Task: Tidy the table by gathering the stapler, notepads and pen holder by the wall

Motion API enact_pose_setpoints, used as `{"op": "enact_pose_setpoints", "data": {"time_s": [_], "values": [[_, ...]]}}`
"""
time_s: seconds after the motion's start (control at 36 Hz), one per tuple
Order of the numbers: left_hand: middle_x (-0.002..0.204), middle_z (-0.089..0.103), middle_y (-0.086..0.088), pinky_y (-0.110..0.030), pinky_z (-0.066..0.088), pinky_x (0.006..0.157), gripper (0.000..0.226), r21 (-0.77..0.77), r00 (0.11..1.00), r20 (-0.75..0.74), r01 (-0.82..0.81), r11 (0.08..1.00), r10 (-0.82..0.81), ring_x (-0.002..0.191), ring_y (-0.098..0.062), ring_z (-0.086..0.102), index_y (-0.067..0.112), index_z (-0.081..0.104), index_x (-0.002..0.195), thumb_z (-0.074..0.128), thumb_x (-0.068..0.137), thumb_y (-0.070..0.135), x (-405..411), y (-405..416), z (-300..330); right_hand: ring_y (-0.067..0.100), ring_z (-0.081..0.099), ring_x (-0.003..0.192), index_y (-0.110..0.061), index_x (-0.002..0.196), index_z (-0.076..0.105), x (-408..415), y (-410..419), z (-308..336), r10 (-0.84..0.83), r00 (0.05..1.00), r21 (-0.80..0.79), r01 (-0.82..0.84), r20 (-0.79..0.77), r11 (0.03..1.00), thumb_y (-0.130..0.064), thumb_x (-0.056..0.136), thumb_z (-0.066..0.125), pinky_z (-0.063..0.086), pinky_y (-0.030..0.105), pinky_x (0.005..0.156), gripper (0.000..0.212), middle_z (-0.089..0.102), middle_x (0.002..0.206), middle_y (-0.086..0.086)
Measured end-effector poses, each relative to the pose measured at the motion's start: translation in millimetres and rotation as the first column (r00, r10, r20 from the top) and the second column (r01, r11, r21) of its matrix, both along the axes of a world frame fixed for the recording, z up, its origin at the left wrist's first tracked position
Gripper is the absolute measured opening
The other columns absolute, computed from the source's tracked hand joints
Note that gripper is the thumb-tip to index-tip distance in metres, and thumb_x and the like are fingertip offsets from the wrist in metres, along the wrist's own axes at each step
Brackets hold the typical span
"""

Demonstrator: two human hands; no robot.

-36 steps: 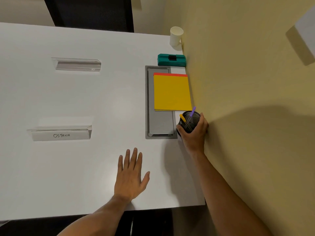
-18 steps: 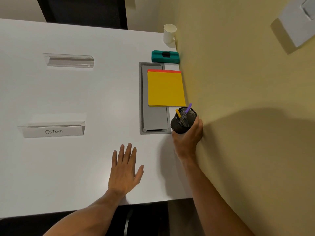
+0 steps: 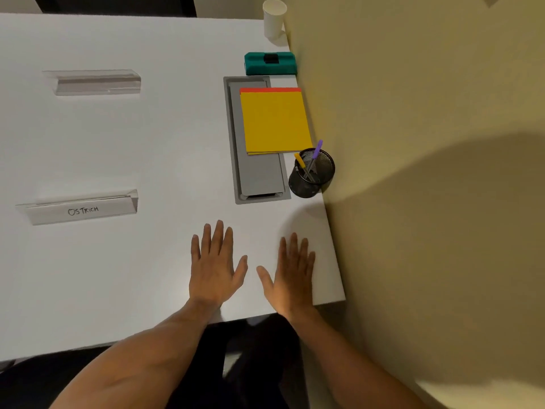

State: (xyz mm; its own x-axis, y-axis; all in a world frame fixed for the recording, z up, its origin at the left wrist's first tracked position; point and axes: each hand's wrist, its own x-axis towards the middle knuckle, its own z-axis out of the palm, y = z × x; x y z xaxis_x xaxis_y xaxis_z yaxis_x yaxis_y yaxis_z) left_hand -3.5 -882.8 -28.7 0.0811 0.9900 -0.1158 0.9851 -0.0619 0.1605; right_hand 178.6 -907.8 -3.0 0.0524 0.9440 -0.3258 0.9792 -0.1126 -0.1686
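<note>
A black mesh pen holder (image 3: 312, 181) with a purple and a yellow pen stands upright against the yellow wall (image 3: 413, 143). Just beyond it lies a stack of notepads (image 3: 275, 121), yellow on top with a red edge showing, also at the wall. Farther back sits the teal stapler (image 3: 269, 63), touching the wall. My left hand (image 3: 213, 267) lies flat on the white table (image 3: 147, 143) near the front edge, fingers spread, holding nothing. My right hand (image 3: 290, 273) rests flat beside it, open and well short of the pen holder.
A grey cable hatch (image 3: 259, 178) is set into the table, partly under the notepads. A white paper cup (image 3: 274, 19) stands in the far corner. Two clear name-card stands lie to the left, the far one (image 3: 94, 82) blank and the near one (image 3: 79, 209) reading "OSTRICH".
My right hand has let go of the pen holder and drawn back toward me, now flat on the table next to my left hand. The pen holder stays at the wall.
</note>
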Motion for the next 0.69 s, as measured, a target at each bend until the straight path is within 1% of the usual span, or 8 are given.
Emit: {"op": "enact_pose_setpoints", "data": {"time_s": [0.11, 0.19, 0.25, 0.39, 0.5, 0.61, 0.67, 0.69], "values": [[0.166, 0.011, -0.009, -0.057, 0.008, 0.122, 0.076, 0.013, 1.000, -0.012, 0.013, 1.000, -0.013, 0.154, -0.032, -0.001, 0.016, 0.028, 0.154, 0.025, 0.096, 0.063, 0, 1, 0, 0.034, -0.019, 0.153, -0.018, 0.162, -0.009, -3, -15, -7, 0.037, 0.998, 0.024, -0.038, 0.049, 0.999, -0.078, 0.093, 0.019, -0.011, 0.053, 0.123, 0.096, -0.020, 0.168, 0.009], [0.166, 0.009, -0.010, -0.058, 0.008, 0.121, 0.077, -0.005, 0.999, -0.035, 0.016, 1.000, -0.016, 0.153, -0.034, -0.001, 0.017, 0.023, 0.155, 0.021, 0.095, 0.065, 0, 3, 2, 0.032, -0.031, 0.149, -0.019, 0.158, -0.021, -3, -11, -4, 0.044, 0.998, -0.048, -0.042, 0.055, 0.998, -0.079, 0.091, 0.011, -0.021, 0.052, 0.119, 0.095, -0.035, 0.162, 0.007], [0.167, 0.007, -0.010, -0.059, 0.007, 0.121, 0.077, -0.026, 0.998, -0.055, 0.016, 1.000, -0.018, 0.153, -0.035, -0.002, 0.018, 0.020, 0.156, 0.018, 0.095, 0.066, 1, 3, 4, 0.033, -0.032, 0.149, -0.019, 0.157, -0.024, -1, -9, 1, 0.063, 0.997, -0.089, -0.060, 0.037, 0.994, -0.078, 0.092, 0.014, -0.023, 0.052, 0.117, 0.096, -0.037, 0.162, 0.007], [0.167, -0.003, -0.011, -0.059, 0.000, 0.121, 0.077, -0.082, 0.996, -0.082, 0.024, 0.996, -0.031, 0.152, -0.036, -0.009, 0.018, 0.007, 0.158, 0.010, 0.097, 0.064, 2, 0, 16, 0.035, -0.025, 0.153, -0.020, 0.160, -0.017, 6, -8, 23, 0.139, 0.990, -0.195, -0.138, -0.006, 0.971, -0.072, 0.094, 0.038, -0.008, 0.054, 0.123, 0.099, -0.030, 0.166, 0.007], [0.165, -0.013, -0.015, -0.058, 0.000, 0.121, 0.075, -0.200, 0.973, -0.102, 0.186, 0.962, -0.209, 0.151, -0.040, -0.013, 0.017, -0.004, 0.158, 0.007, 0.097, 0.059, -8, -12, 31, 0.037, -0.010, 0.156, -0.016, 0.162, -0.002, 5, -19, 43, 0.187, 0.982, -0.228, -0.188, -0.027, 0.955, -0.060, 0.096, 0.051, 0.008, 0.054, 0.126, 0.096, -0.013, 0.170, 0.011], [0.165, -0.010, -0.018, -0.057, 0.009, 0.122, 0.077, -0.321, 0.939, -0.058, 0.304, 0.897, -0.339, 0.152, -0.040, -0.006, 0.012, -0.002, 0.158, 0.024, 0.098, 0.053, -21, -35, 55, 0.033, -0.011, 0.157, -0.011, 0.162, -0.005, -2, -41, 56, 0.150, 0.981, -0.267, -0.177, -0.120, 0.947, -0.053, 0.100, 0.048, 0.005, 0.047, 0.128, 0.092, -0.011, 0.170, 0.012], [0.165, -0.001, -0.019, -0.057, 0.021, 0.119, 0.080, -0.365, 0.926, -0.061, 0.327, 0.872, -0.373, 0.151, -0.041, 0.006, 0.010, 0.004, 0.157, 0.038, 0.097, 0.051, -22, -45, 72, 0.031, -0.011, 0.157, -0.011, 0.162, -0.006, -7, -55, 61, 0.143, 0.981, -0.250, -0.172, -0.132, 0.953, -0.051, 0.101, 0.048, 0.004, 0.046, 0.128, 0.090, -0.009, 0.171, 0.010], [0.164, 0.009, -0.019, -0.056, 0.028, 0.116, 0.080, -0.374, 0.924, -0.066, 0.328, 0.868, -0.378, 0.148, -0.040, 0.017, 0.010, 0.009, 0.155, 0.044, 0.095, 0.049, -23, -49, 80, 0.031, -0.010, 0.157, -0.011, 0.162, -0.005, -10, -61, 65, 0.142, 0.980, -0.224, -0.172, -0.142, 0.959, -0.050, 0.101, 0.048, 0.005, 0.045, 0.128, 0.090, -0.007, 0.171, 0.010]]}}
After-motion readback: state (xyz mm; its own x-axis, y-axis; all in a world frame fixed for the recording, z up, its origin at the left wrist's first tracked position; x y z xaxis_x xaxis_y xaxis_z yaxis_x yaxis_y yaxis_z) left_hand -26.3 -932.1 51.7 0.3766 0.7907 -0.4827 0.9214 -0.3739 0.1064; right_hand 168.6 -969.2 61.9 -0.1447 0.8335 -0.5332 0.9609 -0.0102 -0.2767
